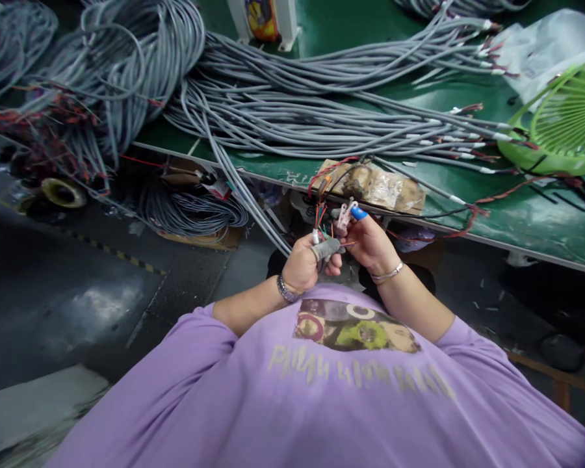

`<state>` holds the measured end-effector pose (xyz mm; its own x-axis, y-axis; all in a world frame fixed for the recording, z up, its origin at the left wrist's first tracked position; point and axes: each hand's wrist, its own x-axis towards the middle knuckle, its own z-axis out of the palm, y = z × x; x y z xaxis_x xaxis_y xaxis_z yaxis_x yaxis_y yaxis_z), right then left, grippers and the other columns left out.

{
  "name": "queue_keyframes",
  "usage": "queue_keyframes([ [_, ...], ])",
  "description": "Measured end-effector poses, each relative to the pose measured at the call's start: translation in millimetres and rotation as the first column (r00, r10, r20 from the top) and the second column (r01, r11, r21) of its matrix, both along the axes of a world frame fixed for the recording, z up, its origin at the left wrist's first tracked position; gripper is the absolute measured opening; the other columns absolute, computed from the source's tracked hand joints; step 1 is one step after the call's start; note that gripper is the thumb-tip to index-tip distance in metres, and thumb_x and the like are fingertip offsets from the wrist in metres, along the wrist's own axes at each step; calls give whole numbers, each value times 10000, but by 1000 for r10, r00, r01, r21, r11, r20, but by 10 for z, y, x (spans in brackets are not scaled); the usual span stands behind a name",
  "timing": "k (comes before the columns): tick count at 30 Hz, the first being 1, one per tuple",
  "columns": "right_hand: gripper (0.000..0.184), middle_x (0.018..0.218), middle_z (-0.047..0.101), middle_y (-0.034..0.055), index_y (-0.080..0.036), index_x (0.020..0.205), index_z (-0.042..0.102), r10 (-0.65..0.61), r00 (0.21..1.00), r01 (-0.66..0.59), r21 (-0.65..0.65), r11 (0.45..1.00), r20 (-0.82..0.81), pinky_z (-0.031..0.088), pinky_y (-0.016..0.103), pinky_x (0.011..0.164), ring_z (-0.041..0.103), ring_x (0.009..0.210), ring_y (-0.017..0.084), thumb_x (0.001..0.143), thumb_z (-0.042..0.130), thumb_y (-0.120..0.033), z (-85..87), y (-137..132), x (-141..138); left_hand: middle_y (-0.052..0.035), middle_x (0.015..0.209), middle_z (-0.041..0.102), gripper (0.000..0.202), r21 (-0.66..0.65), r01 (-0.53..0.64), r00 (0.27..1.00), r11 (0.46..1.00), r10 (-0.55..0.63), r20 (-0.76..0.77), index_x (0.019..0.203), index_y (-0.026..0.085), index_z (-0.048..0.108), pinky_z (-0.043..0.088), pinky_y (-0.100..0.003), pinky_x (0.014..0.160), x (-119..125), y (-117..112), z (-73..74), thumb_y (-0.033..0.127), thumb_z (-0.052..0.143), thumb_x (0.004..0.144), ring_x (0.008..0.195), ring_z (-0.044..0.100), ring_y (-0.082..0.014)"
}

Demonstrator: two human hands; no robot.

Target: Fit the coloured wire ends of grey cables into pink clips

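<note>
My left hand (306,263) is closed around the end of a grey cable (253,195), with a grey finger cot on one finger. Thin coloured wires (320,218) fan out of the cable end above the fist. My right hand (370,244) is closed beside it, pinching a small pale connector (344,218); its thumb wears a blue finger cot. Both hands meet just below the edge of the green table (517,218). Each wrist carries a metal bracelet or watch.
Long bundles of grey cables (322,104) cover the table, and more hang in coils (102,71) off its left end. A taped brown block (375,185) sits at the table edge. A green plastic fan grille (560,123) and a plastic bag (541,45) lie at right. Dark floor (78,286) lies left.
</note>
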<state>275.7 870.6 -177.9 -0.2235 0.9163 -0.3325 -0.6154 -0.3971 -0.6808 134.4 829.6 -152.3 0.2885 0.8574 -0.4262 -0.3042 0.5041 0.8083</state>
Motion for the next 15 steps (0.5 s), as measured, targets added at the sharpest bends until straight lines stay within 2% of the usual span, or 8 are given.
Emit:
queue_keyframes([
  [7, 481, 658, 612, -22, -204, 757, 595, -20, 1000, 20, -46, 999, 5, 403, 236, 505, 475, 529, 95, 755, 679, -678, 37, 25, -38, 21, 557, 611, 441, 14, -73, 997, 997, 73, 11, 758, 168, 538, 421, -208, 405, 42, 48, -35, 497, 786, 601, 412, 549, -100],
  [11, 493, 602, 600, -24, -199, 725, 595, -47, 999, 47, -57, 997, 4, 413, 252, 498, 467, 501, 99, 736, 701, -681, 52, 55, -72, 17, 566, 622, 408, -2, -65, 998, 998, 65, 16, 777, 164, 550, 417, -206, 404, 56, 64, -76, 473, 771, 628, 419, 569, -110],
  [15, 498, 613, 619, -15, -193, 748, 619, -70, 997, 71, -18, 997, 34, 422, 249, 508, 528, 537, 108, 740, 695, -685, 47, 64, -84, 9, 571, 636, 425, -26, -50, 998, 998, 51, 30, 811, 159, 566, 420, -210, 400, 68, 74, -98, 470, 782, 618, 419, 578, -121],
])
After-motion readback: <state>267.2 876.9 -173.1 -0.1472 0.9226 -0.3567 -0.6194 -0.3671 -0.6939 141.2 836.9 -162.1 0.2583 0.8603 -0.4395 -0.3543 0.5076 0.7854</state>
